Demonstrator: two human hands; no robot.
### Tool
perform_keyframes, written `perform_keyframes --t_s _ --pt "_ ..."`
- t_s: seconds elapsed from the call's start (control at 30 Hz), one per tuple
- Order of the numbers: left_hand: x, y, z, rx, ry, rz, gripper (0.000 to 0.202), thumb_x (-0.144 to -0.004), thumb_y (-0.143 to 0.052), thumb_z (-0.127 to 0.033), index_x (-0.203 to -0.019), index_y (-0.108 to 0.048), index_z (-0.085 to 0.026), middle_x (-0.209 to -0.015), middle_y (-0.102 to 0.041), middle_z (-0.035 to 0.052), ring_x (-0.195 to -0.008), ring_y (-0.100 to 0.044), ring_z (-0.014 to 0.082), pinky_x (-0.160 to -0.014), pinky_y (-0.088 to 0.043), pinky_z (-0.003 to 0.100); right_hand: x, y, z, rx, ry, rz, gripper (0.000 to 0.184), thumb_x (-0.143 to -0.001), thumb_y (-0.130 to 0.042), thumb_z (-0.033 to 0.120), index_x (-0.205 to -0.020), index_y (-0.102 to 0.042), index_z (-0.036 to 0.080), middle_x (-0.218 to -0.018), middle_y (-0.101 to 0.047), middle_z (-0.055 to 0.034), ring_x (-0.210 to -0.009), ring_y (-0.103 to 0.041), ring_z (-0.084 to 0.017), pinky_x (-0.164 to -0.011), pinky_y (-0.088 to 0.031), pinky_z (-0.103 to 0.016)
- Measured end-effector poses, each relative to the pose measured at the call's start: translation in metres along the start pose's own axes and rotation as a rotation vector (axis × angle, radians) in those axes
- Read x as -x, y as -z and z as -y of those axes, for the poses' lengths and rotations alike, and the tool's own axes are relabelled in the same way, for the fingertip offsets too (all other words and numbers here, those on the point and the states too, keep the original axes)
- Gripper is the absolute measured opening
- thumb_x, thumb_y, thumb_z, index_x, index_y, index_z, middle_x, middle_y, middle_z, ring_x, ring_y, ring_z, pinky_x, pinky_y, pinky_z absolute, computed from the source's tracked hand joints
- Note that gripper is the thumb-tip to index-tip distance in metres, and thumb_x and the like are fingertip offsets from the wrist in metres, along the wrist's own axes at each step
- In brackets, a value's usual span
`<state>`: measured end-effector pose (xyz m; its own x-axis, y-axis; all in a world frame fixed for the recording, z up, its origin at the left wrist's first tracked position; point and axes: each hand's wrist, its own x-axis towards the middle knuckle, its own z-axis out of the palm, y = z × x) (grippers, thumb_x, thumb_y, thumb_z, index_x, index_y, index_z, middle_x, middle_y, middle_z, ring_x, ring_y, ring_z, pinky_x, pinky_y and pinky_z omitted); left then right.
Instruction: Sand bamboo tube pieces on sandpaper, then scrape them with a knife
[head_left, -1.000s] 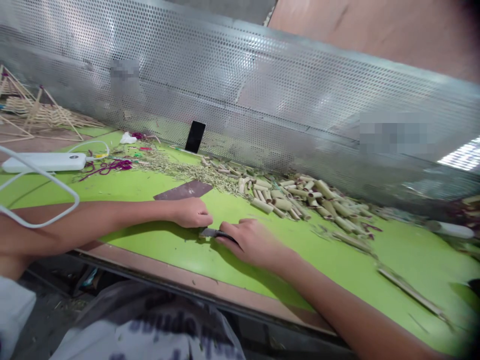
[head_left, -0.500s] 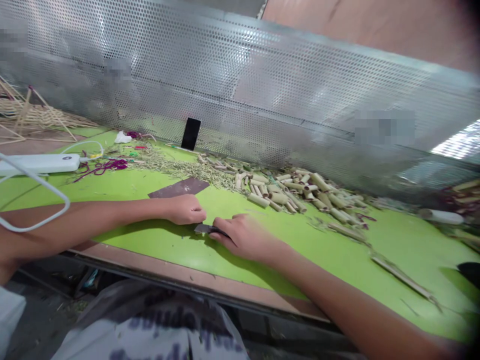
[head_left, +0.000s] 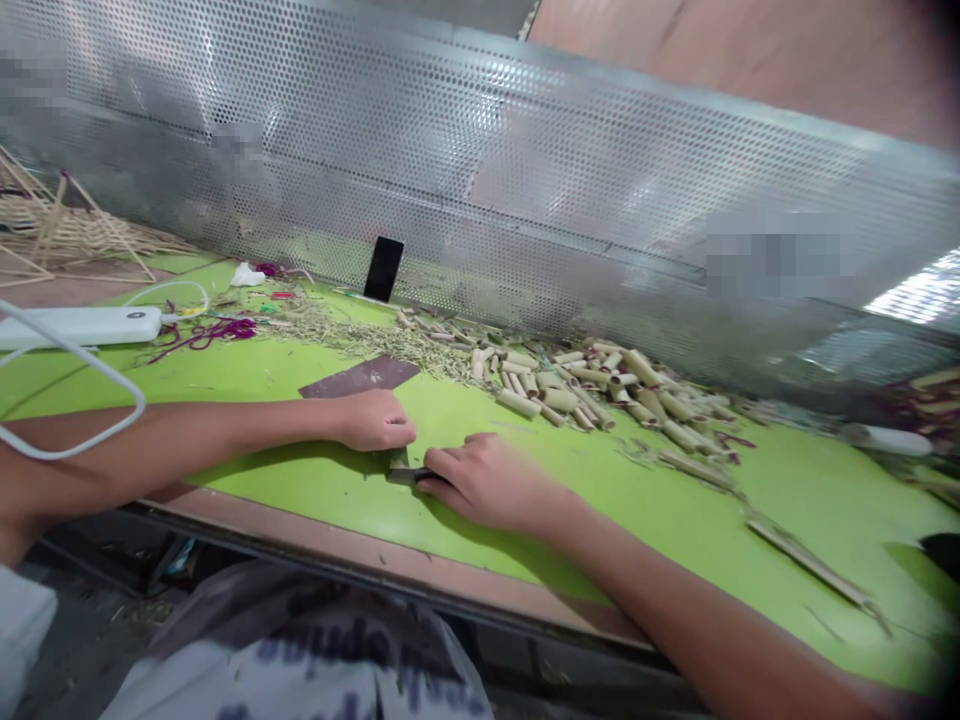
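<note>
Worn: a loose white upper garment [head_left: 296, 672] across the chest and lap, printed with large dark blue-grey lettering. The letters appeared inverted from the wearer's view, and they were too blurred and folded to read. A dark grey, faintly glossy layer [head_left: 296, 610] lay over the upper part of the garment; it could have been shadow or thin sheeting, impossible to say. A separate patch of white cloth [head_left: 22, 640] showed at lower left, possibly a sleeve. Left forearm [head_left: 187, 437] and right forearm [head_left: 675, 590] were uncovered. Left hand [head_left: 373, 420] and right hand [head_left: 487, 482] were ungloved.
</note>
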<state>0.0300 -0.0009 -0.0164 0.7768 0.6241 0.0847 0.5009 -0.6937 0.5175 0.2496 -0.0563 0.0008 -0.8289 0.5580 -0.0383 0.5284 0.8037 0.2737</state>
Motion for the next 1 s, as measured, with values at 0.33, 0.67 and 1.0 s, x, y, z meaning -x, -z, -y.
perform_keyframes --t_s 0.33,0.67,1.0 --pt "-0.002 0.001 -0.005 0.023 0.034 0.048 0.04 -0.086 -0.043 -0.033 -0.052 -0.026 -0.022 -0.05 -0.023 -0.0034 -0.051 -0.024 0.0137 -0.053 -0.017 0.032 -0.002 -0.008 -0.008 0.005 -0.035 -0.173 0.039 -0.108 -0.039 0.04 -0.087 -0.064 0.018 -0.066 -0.066 -0.002 -0.051 -0.047 -0.014 -0.061 -0.023 -0.033" --pt "-0.002 0.002 -0.008 -0.006 0.063 0.063 0.04 -0.087 -0.042 -0.031 -0.051 -0.027 -0.022 -0.046 -0.026 -0.0027 -0.049 -0.025 0.0144 -0.053 -0.018 0.033 -0.006 -0.005 -0.001 0.015 -0.043 -0.19 0.04 -0.108 -0.038 0.041 -0.089 -0.065 0.018 -0.063 -0.067 -0.0027 -0.052 -0.052 -0.015 -0.061 -0.024 -0.033" --pt "-0.003 0.004 -0.001 -0.007 0.007 0.079 0.039 -0.087 -0.042 -0.027 -0.053 -0.026 -0.022 -0.049 -0.02 -0.0035 -0.048 -0.023 0.0137 -0.053 -0.017 0.034 -0.003 0.003 -0.004 -0.024 -0.119 0.018 0.037 -0.108 -0.039 0.043 -0.095 -0.064 0.018 -0.066 -0.067 -0.0036 -0.054 -0.054 -0.017 -0.057 -0.018 -0.033"
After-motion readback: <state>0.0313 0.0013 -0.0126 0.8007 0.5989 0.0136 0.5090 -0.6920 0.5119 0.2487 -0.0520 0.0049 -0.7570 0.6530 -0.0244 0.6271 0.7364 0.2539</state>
